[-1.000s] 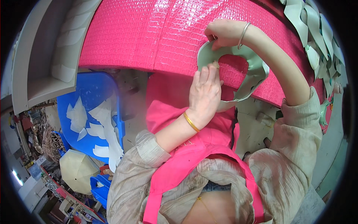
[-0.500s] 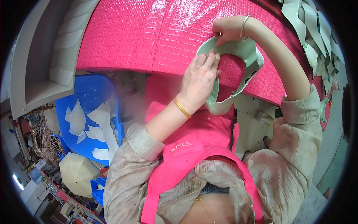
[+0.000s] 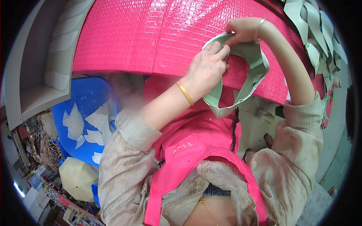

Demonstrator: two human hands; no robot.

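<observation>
A pale green, ring-shaped shoe upper [image 3: 249, 52] is held over the near edge of the pink table, its lower tip hanging past that edge. My left hand [image 3: 206, 67] grips its left side, with bent fingers pressed on the band. At the far rim, my right hand [image 3: 243, 30] has its fingers closed on the edge, and its fingertips are partly hidden inside the upper. Through the ring's opening the pink table covering shows.
A shiny pink textured covering lies over the table [image 3: 124, 41]. At left stands a grey box-like shelf [image 3: 28, 71]; below it is a blue plastic chair [image 3: 92, 84] with white scraps [image 3: 75, 120]. Several pale green pieces [image 3: 315, 35] hang at far right. A cream umbrella [image 3: 77, 179] sits lower left.
Both hands and the shoe upper have shifted slightly to the right. My left fingers have moved up along the band toward my right hand, and the ring has turned a little.
</observation>
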